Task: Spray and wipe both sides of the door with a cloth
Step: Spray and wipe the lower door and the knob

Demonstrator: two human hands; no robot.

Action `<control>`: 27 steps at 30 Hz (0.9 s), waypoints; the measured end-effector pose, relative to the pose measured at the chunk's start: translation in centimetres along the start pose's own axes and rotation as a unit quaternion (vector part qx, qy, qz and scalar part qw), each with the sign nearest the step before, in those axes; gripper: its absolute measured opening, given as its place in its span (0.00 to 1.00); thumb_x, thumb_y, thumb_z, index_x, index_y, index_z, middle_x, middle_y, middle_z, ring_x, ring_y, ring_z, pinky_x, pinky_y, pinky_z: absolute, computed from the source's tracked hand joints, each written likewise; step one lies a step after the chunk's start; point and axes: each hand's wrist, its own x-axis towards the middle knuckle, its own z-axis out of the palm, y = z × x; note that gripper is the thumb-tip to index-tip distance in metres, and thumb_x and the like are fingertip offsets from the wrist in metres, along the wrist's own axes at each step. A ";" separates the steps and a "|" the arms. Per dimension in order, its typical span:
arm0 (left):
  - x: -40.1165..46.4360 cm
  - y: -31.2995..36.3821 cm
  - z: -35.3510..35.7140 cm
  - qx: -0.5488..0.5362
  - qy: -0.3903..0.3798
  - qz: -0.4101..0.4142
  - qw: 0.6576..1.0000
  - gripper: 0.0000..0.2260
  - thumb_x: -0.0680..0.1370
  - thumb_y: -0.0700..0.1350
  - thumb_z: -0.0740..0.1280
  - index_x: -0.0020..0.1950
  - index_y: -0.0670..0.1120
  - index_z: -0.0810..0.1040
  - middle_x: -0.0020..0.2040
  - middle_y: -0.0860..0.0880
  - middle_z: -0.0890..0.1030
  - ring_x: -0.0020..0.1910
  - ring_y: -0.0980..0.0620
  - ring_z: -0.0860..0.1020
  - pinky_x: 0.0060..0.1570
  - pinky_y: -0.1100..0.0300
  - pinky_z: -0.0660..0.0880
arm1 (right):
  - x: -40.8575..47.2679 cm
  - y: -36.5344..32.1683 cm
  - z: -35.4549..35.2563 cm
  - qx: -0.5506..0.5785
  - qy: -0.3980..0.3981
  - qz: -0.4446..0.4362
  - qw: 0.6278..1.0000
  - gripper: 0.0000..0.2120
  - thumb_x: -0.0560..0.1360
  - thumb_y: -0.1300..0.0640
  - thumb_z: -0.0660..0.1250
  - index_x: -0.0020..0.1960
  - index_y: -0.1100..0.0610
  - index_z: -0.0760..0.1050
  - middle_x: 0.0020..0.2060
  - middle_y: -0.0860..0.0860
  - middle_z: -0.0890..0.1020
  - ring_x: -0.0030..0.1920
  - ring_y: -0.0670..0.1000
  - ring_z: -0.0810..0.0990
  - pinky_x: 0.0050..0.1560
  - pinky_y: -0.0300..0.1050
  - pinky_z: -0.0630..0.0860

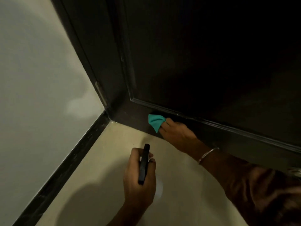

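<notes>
A dark brown panelled door [203, 66] fills the upper right of the view, its bottom rail close to the floor. My right hand [175, 132] holds a teal cloth [156, 121] against the door's bottom rail, just under the panel moulding. My left hand [138, 180] grips a spray bottle by its black trigger head [144, 163], held above the floor and short of the door. The bottle's pale body [158, 188] shows only faintly below that hand.
A pale wall [37, 79] stands on the left with a black skirting board [68, 162] running into the corner by the dark door frame [91, 51]. The floor [104, 160] is cream tile. A metal bangle [208, 154] sits on my right wrist.
</notes>
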 end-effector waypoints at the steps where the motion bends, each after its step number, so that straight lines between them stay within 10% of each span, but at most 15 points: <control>1: 0.0 -0.6 0.1 0.000 0.010 0.005 1.000 0.04 0.79 0.52 0.62 0.52 0.57 0.74 0.47 0.59 0.80 0.44 0.56 0.81 0.39 0.60 0.77 | -0.2 0.4 0.1 -0.030 -0.008 -0.020 0.999 0.29 0.76 0.57 0.71 0.75 0.57 0.69 0.67 0.56 0.76 0.66 0.58 0.75 0.53 0.48 0.81; 7: -0.8 -2.0 1.6 -0.014 0.041 0.011 0.999 0.04 0.79 0.53 0.64 0.53 0.56 0.76 0.43 0.55 0.81 0.36 0.52 0.80 0.33 0.62 0.77 | -1.3 1.0 -0.2 -0.151 -0.079 -0.139 0.976 0.18 0.83 0.63 0.57 0.71 0.61 0.72 0.68 0.60 0.73 0.73 0.64 0.67 0.64 0.56 0.73; 12: -1.5 -2.5 1.4 -0.045 0.047 -0.031 0.997 0.04 0.78 0.48 0.66 0.52 0.55 0.76 0.41 0.55 0.80 0.35 0.53 0.80 0.32 0.68 0.73 | 5.1 -1.1 -1.7 -0.103 0.041 -0.120 0.987 0.24 0.75 0.60 0.68 0.70 0.57 0.72 0.66 0.56 0.76 0.57 0.55 0.79 0.47 0.46 0.79; 16: -2.3 -3.9 0.2 -0.040 0.069 -0.050 0.996 0.06 0.76 0.50 0.66 0.52 0.58 0.75 0.43 0.55 0.82 0.37 0.52 0.81 0.34 0.63 0.77 | 11.4 -3.9 -1.5 -0.096 0.101 -0.117 0.983 0.22 0.79 0.61 0.58 0.73 0.58 0.69 0.74 0.59 0.71 0.61 0.54 0.79 0.51 0.45 0.79; 23: -3.4 -5.6 -1.2 -0.007 0.105 -0.041 0.994 0.07 0.76 0.55 0.65 0.52 0.55 0.75 0.33 0.49 0.79 0.29 0.49 0.78 0.32 0.45 0.77 | 5.9 -1.6 1.6 -0.195 -0.048 -0.214 0.956 0.08 0.70 0.58 0.67 0.42 0.53 0.85 0.45 0.53 0.83 0.46 0.55 0.81 0.39 0.48 0.74; 27: -2.8 -4.0 -1.0 -0.021 0.106 0.008 0.994 0.05 0.79 0.54 0.65 0.53 0.55 0.75 0.30 0.49 0.76 0.26 0.49 0.74 0.26 0.50 0.73 | 3.6 0.3 -1.3 -0.175 -0.100 -0.266 0.943 0.20 0.77 0.61 0.54 0.59 0.54 0.82 0.59 0.54 0.80 0.62 0.59 0.77 0.53 0.52 0.75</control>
